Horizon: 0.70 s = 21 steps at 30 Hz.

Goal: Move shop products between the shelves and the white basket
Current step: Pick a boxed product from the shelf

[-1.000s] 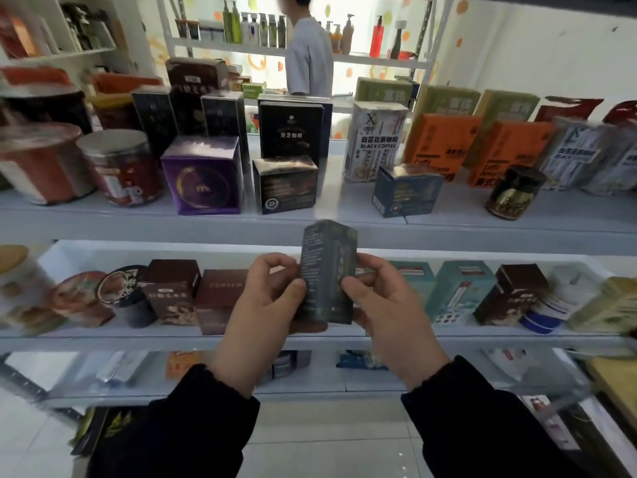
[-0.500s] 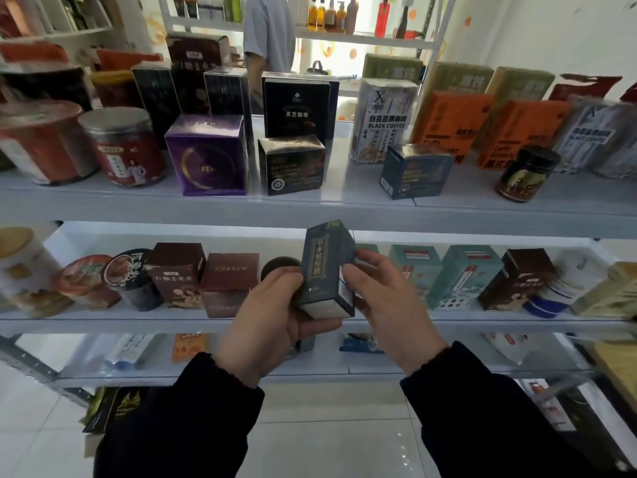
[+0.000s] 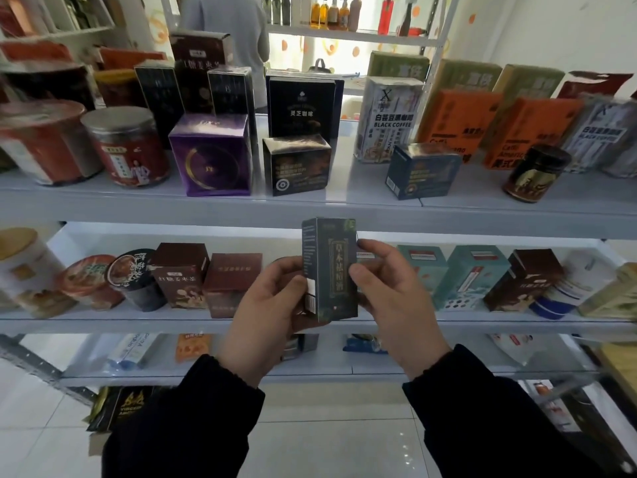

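Observation:
A tall dark green box [image 3: 333,270] with gold lettering stands upright in front of the middle shelf [image 3: 138,322]. My left hand [image 3: 269,312] grips its lower left side and bottom. My right hand [image 3: 393,298] holds its right edge with thumb and fingers. Both sleeves are black. The white basket is not in view.
The top shelf [image 3: 344,208] carries a purple box [image 3: 212,155], black boxes, a navy box [image 3: 422,170], orange boxes and jars. Brown and teal boxes [image 3: 472,277] line the middle shelf. A person [image 3: 227,25] stands behind the shelves. White tiled floor lies below.
The box has turned in my hands from its narrow side to its gold-lettered front facing me, and stands more upright. The view has moved closer to the shelves.

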Tool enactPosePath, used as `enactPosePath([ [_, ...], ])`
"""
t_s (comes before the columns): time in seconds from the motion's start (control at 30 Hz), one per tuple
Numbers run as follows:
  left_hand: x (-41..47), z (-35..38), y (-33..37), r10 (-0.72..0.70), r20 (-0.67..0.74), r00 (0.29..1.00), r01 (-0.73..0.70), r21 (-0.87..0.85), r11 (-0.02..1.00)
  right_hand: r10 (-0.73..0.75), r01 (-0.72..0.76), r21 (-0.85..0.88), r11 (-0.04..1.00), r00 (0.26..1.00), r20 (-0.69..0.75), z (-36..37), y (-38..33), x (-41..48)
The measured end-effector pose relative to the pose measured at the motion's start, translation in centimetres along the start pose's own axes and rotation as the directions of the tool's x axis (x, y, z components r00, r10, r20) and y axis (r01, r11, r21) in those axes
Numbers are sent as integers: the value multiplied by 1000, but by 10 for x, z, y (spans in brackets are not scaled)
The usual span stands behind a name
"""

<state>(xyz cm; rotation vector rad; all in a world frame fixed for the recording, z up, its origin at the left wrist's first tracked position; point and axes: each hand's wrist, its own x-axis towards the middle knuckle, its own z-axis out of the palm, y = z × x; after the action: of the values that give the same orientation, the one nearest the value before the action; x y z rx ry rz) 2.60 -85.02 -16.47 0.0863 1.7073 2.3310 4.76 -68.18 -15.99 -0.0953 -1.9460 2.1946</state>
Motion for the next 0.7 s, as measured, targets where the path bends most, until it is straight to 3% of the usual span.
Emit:
enactPosePath([
  [0.17, 0, -6, -2, 25, 95, 995, -31, 67, 997, -38, 40, -71, 997, 999, 40, 2, 1, -2],
  [0.47, 5, -5, -2, 5, 4, 1000, -5, 128, 992, -58, 62, -88, 994, 997, 49, 8, 3, 0],
  [0.7, 16, 2, 5, 223, 63, 973, -231, 363, 903, -123, 134, -161, 978, 989, 77, 2, -14, 14],
])
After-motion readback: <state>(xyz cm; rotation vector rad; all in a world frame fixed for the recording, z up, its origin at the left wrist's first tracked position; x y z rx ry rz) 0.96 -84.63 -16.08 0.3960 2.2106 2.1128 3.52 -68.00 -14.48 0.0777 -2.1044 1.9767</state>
